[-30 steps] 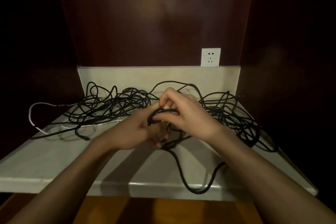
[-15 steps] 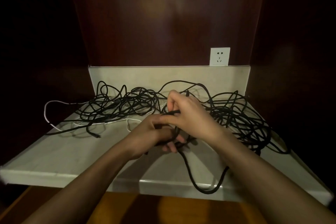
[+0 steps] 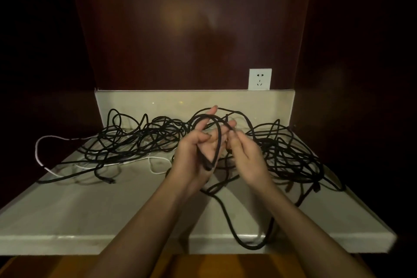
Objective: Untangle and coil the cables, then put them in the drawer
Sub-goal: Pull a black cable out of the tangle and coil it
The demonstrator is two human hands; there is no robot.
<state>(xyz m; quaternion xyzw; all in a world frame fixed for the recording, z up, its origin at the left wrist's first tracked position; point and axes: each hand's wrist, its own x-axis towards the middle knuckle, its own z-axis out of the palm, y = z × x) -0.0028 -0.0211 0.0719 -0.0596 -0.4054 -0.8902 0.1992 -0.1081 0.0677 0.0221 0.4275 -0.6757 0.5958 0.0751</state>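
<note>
A big tangle of black cables (image 3: 140, 142) spreads across the pale stone shelf (image 3: 90, 210), with a thin white cable (image 3: 45, 142) threaded through its left side. My left hand (image 3: 194, 156) is raised palm up with its fingers extended, and a loop of black cable (image 3: 216, 137) hangs across the palm, held at its lower end. Beside it my right hand (image 3: 246, 156) pinches the same cable near the loop's top right. A slack length of this cable (image 3: 248, 244) droops over the shelf's front edge.
A white wall socket (image 3: 260, 79) sits above the shelf's low back ledge (image 3: 180, 101). Dark wood panels close in the back and both sides. An orange-brown wooden surface (image 3: 203, 266) lies below the shelf's front edge.
Both hands have lifted off the shelf. My left hand turned palm up and spread its fingers, and a cable loop now runs over it.
</note>
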